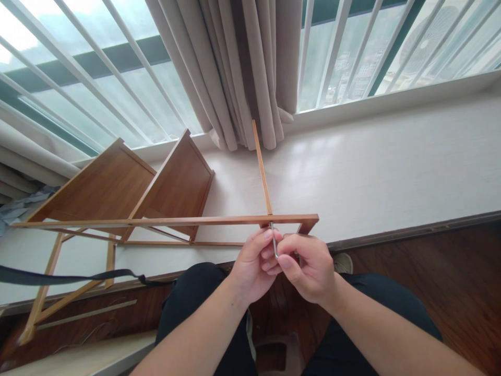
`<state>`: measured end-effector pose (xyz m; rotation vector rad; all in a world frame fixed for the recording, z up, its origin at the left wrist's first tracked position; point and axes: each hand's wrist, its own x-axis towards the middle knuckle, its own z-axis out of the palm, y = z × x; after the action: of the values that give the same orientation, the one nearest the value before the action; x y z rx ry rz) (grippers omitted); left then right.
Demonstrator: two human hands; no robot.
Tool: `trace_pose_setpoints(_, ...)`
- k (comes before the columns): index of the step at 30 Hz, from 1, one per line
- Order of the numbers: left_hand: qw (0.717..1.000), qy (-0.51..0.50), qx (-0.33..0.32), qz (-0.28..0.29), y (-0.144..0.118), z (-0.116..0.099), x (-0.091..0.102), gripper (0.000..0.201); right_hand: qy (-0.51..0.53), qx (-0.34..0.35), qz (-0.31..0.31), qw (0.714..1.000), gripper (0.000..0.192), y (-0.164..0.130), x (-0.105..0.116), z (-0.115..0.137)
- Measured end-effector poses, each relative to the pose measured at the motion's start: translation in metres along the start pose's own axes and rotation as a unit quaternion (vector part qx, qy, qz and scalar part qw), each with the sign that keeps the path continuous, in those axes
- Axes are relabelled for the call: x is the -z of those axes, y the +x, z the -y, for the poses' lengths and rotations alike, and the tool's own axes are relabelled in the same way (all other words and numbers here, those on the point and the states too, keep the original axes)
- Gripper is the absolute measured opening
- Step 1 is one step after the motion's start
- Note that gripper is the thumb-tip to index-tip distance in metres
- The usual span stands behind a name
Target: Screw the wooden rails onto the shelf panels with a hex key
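Both hands meet just below the near rail of a brown bamboo shelf frame (164, 221) lying on its side across the pale window ledge (383, 167). Left hand (252, 266) and right hand (307, 266) are curled together, fingertips pinched round a small silver L-shaped hex key (274, 241) whose tip stands against the rail's underside, where a thin upright slat (261, 167) joins it. Two slanted shelf boards (172, 183) rise at the frame's far left. Beige curtains (242, 68) hang behind, and a black strap (70, 275) trails along the ledge edge.
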<state>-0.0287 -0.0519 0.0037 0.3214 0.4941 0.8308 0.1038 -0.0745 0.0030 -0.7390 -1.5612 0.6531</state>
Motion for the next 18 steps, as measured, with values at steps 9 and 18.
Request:
trace_pose_setpoints(9,1.000,0.001,0.005,-0.003,0.0008,-0.0025,-0.0018,0.019,0.051,0.001,0.012,0.999,0.009,-0.0006,0.0001,-0.0010)
trace_pose_setpoints(18,1.000,0.000,0.005,-0.003,0.0005,-0.0014,-0.0005,0.020,0.041,0.003,0.020,0.999,0.009,-0.0013,0.0019,-0.0024)
